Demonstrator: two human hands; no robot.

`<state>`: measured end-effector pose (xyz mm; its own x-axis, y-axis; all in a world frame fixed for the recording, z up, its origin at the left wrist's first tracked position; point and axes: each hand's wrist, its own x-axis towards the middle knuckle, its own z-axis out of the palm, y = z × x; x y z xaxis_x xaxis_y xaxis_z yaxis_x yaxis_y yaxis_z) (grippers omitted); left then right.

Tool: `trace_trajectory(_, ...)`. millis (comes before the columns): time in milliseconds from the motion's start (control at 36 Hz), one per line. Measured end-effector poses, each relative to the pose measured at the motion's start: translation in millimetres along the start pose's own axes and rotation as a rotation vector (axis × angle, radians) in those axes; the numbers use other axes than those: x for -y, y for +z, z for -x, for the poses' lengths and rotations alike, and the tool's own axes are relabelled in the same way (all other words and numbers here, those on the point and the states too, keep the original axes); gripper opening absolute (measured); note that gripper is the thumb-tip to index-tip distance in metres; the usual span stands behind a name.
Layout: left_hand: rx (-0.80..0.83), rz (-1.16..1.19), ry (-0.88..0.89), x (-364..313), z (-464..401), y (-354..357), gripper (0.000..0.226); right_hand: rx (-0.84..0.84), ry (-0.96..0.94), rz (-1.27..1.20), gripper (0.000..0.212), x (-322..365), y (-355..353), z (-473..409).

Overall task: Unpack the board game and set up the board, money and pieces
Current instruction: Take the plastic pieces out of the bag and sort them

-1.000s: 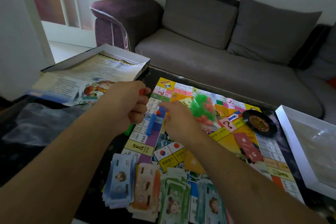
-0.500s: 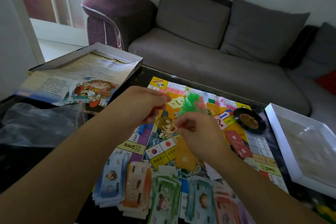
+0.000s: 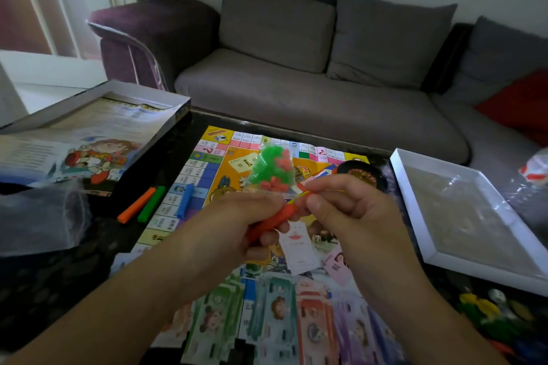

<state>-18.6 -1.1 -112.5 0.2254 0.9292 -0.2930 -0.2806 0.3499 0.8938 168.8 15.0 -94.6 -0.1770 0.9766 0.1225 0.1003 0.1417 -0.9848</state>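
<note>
Board (image 3: 207, 175): printed, glossy and flat, it is being shown spread on the dark table (image 3: 74, 261); its far edge is lying just short of the table's far rim, its near edge is being covered by the money.
Bag of pieces (image 3: 271, 169): a small clear plastic pouch of green and red bits, it is being held up above the board's middle, pinched at its lower end by both hands.
Left hand (image 3: 237, 222): its fingers are being curled round a red stick (image 3: 271, 224) while the fingertips are pinching the bag.
Right hand (image 3: 350, 213): thumb and forefinger are being pressed on the bag's end, the other fingers curled.
Sticks: an orange stick (image 3: 136, 205) and a green stick (image 3: 151, 203) are lying side by side off the board's left edge; a blue stick (image 3: 185, 201) is lying just inside that edge.
Money (image 3: 275, 314): paper notes in overlapping stacks are being kept along the board's near edge.
Cards: a white card (image 3: 298, 249) and a pink card (image 3: 338, 268) are lying on the board, under the hands.
Spinner (image 3: 360, 172): round and dark, it is sitting at the board's far right corner.
Box tray (image 3: 462, 216): white-rimmed with a clear insert, it is lying right of the board.
Box lid (image 3: 89, 133): it is lying left of the board, with printed sheets inside.
Open room: bare dark tabletop is being left between the board's left edge and the lid.
</note>
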Motion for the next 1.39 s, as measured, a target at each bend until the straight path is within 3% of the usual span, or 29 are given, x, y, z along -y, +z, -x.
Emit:
trace_trajectory(139,0.03,0.053,0.033,3,2,6,0.031,0.003,-0.041,0.012,0.013,-3,-1,1)
trace_trajectory(444,0.078,0.107,0.032,4,6,10,0.028,0.091,-0.009,-0.207,0.016,-14,6,1)
trace_trajectory(556,0.058,0.097,0.03,5,7,9,0.036,0.1,0.02,-0.234,0.016,-19,9,1)
trace_trajectory(889,-0.005,0.024,0.038,6,11,4,0.029,0.087,0.03,-0.219,0.023,-23,15,3)
trace_trajectory(1000,-0.012,0.088,0.003,8,9,7,0.027,0.07,0.0,-0.166,0.008,-24,20,6)
trace_trajectory(1111,-0.023,0.07,0.011,11,8,5,0.028,0.007,-0.082,-0.024,0.016,-19,28,11)
trace_trajectory(1222,-0.106,0.158,0.011,12,4,4,0.022,-0.052,-0.236,0.33,0.024,-23,35,15)
trace_trajectory(1389,-0.223,0.126,-0.002,18,-3,2,0.028,0.102,-0.387,0.587,0.033,-25,42,23)
